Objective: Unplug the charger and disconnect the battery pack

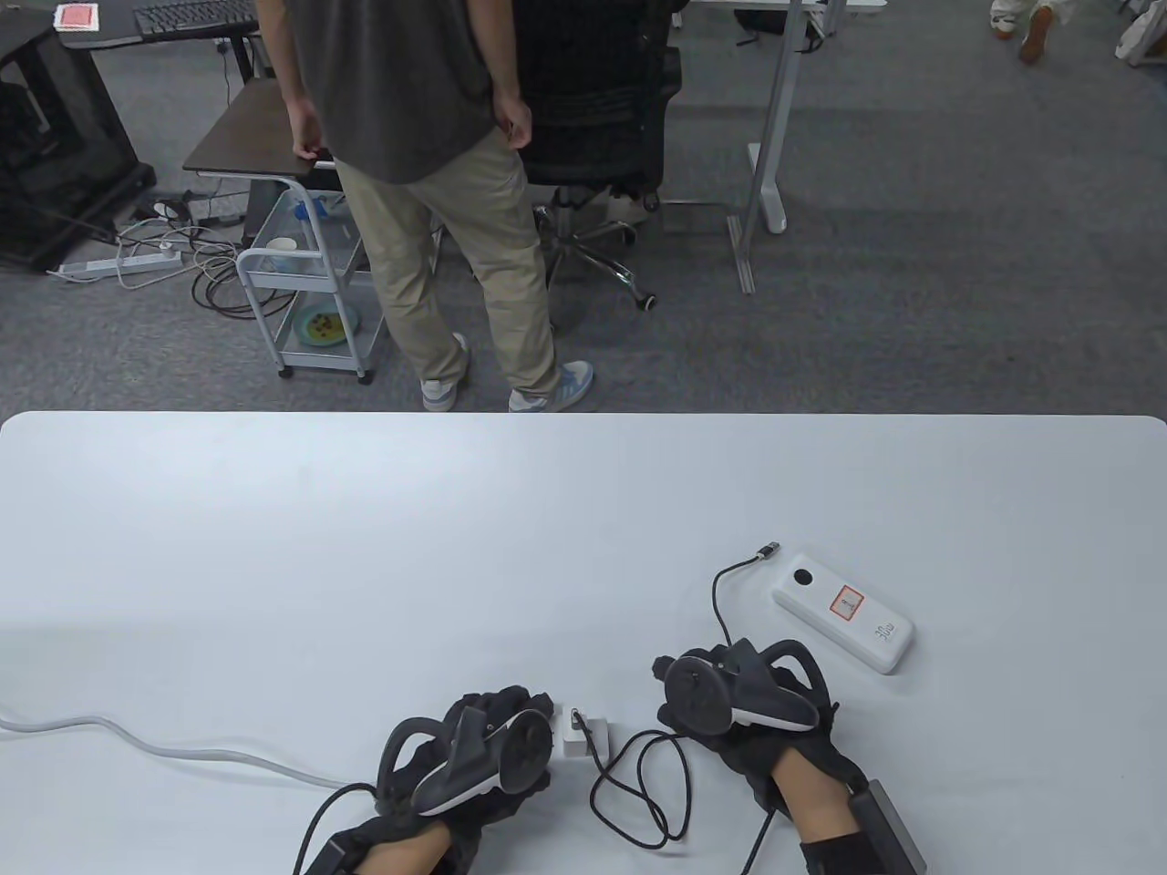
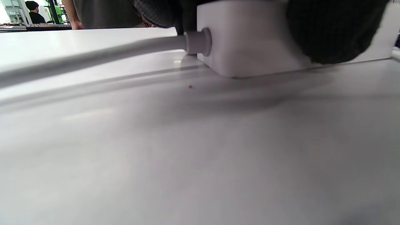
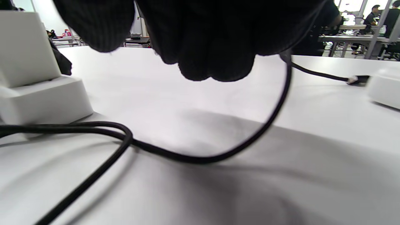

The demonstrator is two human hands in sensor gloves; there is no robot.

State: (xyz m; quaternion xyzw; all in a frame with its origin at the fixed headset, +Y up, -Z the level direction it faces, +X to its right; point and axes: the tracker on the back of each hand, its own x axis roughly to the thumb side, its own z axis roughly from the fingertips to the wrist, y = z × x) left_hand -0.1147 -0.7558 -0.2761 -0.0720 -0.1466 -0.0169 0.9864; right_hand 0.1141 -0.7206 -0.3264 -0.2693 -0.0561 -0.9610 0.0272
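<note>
A white power bank (image 1: 843,611) lies at the right of the table; it also shows in the right wrist view (image 3: 386,90). The black cable's plug (image 1: 770,550) lies loose just beside it, not inserted. The black cable (image 1: 638,793) loops back to the white charger (image 1: 588,729), which sits on a white power strip (image 3: 47,100). My left hand (image 1: 533,706) grips the power strip (image 2: 250,37), which it mostly hides in the table view. My right hand (image 1: 675,674) is curled around the black cable (image 3: 193,159) between charger and power bank.
The strip's white cord (image 1: 164,747) runs off the table's left edge. A person (image 1: 438,182) stands past the far edge, with an office chair (image 1: 593,118) and a white cart (image 1: 310,301) beyond.
</note>
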